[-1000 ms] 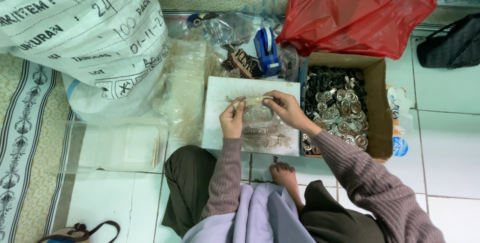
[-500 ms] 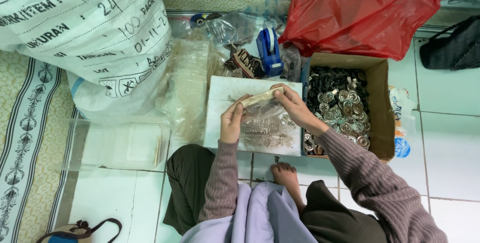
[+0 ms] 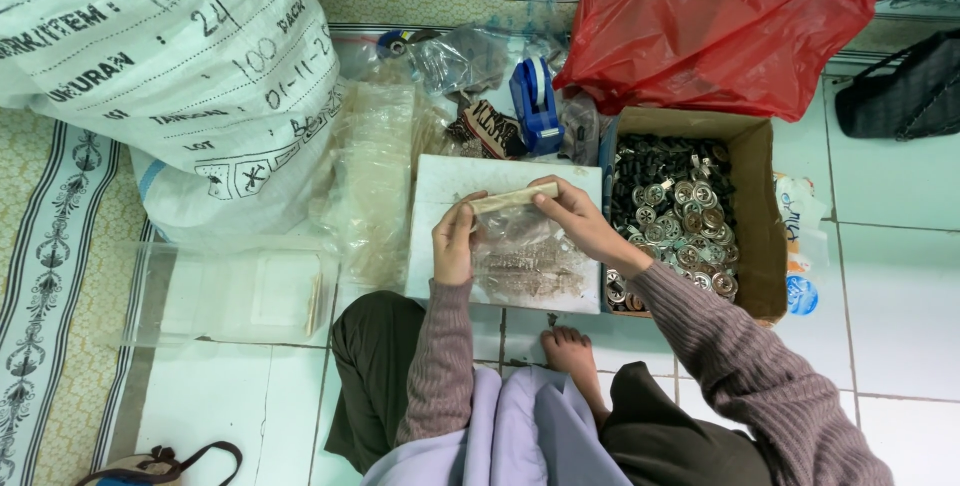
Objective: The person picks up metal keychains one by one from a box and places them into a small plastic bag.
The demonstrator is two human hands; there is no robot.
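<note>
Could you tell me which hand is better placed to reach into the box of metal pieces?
Right, probably. The right hand holds the bag beside the box; the left hand grips the bag's far end.

Count around me: one white woven sack [image 3: 170,76], one red plastic bag [image 3: 720,31], one cardboard box [image 3: 755,216] of metal pieces [image 3: 675,211], uncountable, one blue tape dispenser [image 3: 535,106], one black bag [image 3: 905,91].

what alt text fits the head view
Seen from above, a seated person's left hand and right hand hold a clear plastic bag over a white board, beside a cardboard box of round metal pieces.
</note>
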